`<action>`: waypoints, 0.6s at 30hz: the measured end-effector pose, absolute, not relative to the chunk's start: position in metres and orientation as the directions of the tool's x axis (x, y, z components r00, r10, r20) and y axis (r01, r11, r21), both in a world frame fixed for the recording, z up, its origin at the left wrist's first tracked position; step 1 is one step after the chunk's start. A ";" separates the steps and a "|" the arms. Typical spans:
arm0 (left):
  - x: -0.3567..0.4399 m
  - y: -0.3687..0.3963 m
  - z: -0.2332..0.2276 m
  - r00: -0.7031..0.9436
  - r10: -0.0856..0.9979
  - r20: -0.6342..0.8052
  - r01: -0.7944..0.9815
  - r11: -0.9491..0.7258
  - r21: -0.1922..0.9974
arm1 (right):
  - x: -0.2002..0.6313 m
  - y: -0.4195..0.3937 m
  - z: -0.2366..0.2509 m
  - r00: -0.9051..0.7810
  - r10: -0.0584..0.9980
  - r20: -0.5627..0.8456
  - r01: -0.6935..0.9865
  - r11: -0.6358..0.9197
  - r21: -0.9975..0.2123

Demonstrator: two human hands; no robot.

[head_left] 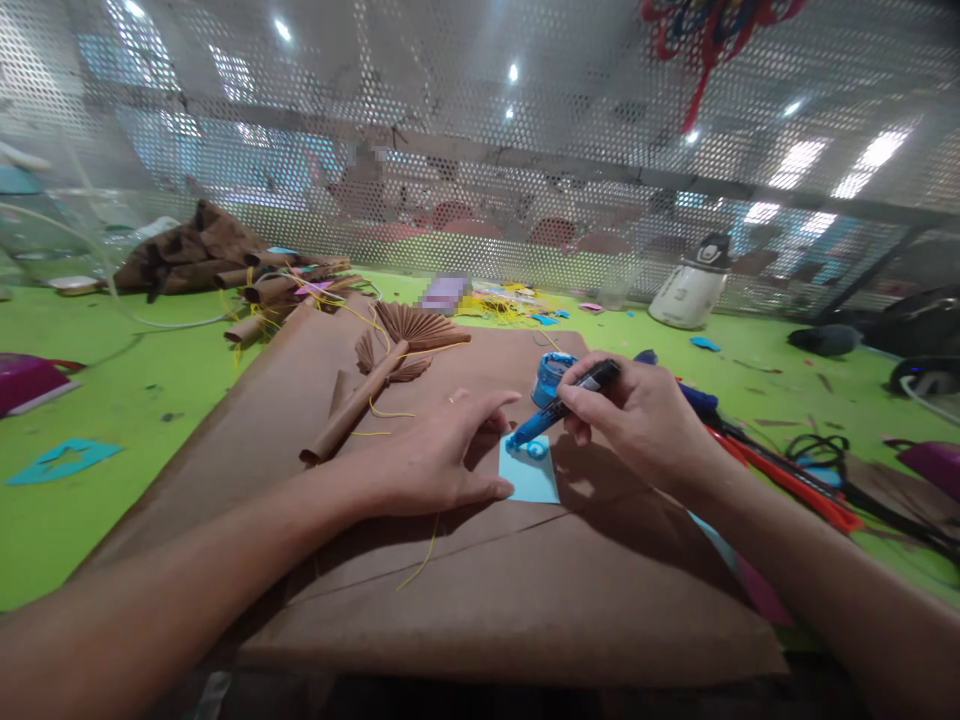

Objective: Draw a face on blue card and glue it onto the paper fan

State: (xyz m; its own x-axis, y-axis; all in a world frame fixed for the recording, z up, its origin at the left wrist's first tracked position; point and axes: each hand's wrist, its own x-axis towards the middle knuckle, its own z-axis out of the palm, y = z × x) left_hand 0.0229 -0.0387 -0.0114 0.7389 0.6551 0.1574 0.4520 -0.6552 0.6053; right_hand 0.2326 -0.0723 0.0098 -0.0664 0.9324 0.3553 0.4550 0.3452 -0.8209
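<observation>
My right hand point(637, 415) grips a blue and black glue pen point(559, 408), its blue tip pressed on the top edge of a small light blue paper piece point(531, 478). Flat beside that paper lies my left hand point(435, 455), fingers spread, thumb and fingertips touching its left edge and pinning it to the large brown kraft paper sheet point(465, 580). A small round blue container point(551, 375) stands just behind the pen. A brown paper roll with fan-folded leaves point(390, 370) lies farther back on the sheet.
The green table point(112, 420) holds brown paper rolls point(255, 290) at back left, a teal cut-out point(64, 460) at left, red and black tools point(787, 470) at right and a white device point(690, 290) by the perforated metal screen point(480, 150).
</observation>
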 end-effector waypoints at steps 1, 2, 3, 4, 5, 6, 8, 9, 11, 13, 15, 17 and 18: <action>0.023 -0.039 -0.011 0.738 0.657 0.156 0.455 -0.654 0.604 | 0.233 -0.072 0.010 -0.054 0.932 0.357 0.447 0.342 -0.826; 0.023 -0.039 -0.011 0.735 0.662 0.147 0.465 -0.649 0.602 | 0.233 -0.072 0.010 -0.041 0.932 0.360 0.440 0.340 -0.831; 0.023 -0.039 -0.012 0.729 0.670 0.136 0.477 -0.641 0.601 | 0.233 -0.071 0.010 -0.031 0.931 0.363 0.436 0.340 -0.833; 0.023 -0.039 -0.012 0.723 0.679 0.127 0.489 -0.632 0.601 | 0.234 -0.071 0.010 -0.027 0.930 0.366 0.436 0.341 -0.833; 0.023 -0.039 -0.012 0.715 0.688 0.123 0.498 -0.625 0.602 | 0.234 -0.071 0.010 -0.028 0.930 0.367 0.438 0.341 -0.832; 0.023 -0.038 -0.013 0.711 0.692 0.125 0.500 -0.622 0.603 | 0.234 -0.070 0.009 -0.033 0.930 0.365 0.439 0.342 -0.831; 0.023 -0.038 -0.013 0.715 0.685 0.142 0.484 -0.631 0.606 | 0.234 -0.070 0.008 -0.044 0.928 0.369 0.438 0.350 -0.828; 0.023 -0.038 -0.013 0.722 0.676 0.149 0.473 -0.639 0.607 | 0.234 -0.070 0.007 -0.048 0.927 0.371 0.439 0.353 -0.826; 0.023 -0.038 -0.013 0.730 0.665 0.156 0.459 -0.647 0.609 | 0.234 -0.070 0.006 -0.053 0.925 0.376 0.450 0.358 -0.818; 0.023 -0.038 -0.013 0.729 0.668 0.151 0.467 -0.645 0.605 | 0.233 -0.070 0.005 -0.062 0.924 0.376 0.468 0.360 -0.807; 0.023 -0.038 -0.013 0.724 0.676 0.136 0.480 -0.636 0.604 | 0.233 -0.070 0.005 -0.078 0.922 0.379 0.487 0.367 -0.792; 0.023 -0.038 -0.014 0.724 0.679 0.118 0.484 -0.623 0.615 | 0.233 -0.070 0.006 -0.090 0.918 0.387 0.502 0.377 -0.778; 0.023 -0.037 -0.014 0.723 0.682 0.112 0.485 -0.616 0.621 | 0.233 -0.070 0.006 -0.096 0.917 0.388 0.507 0.381 -0.773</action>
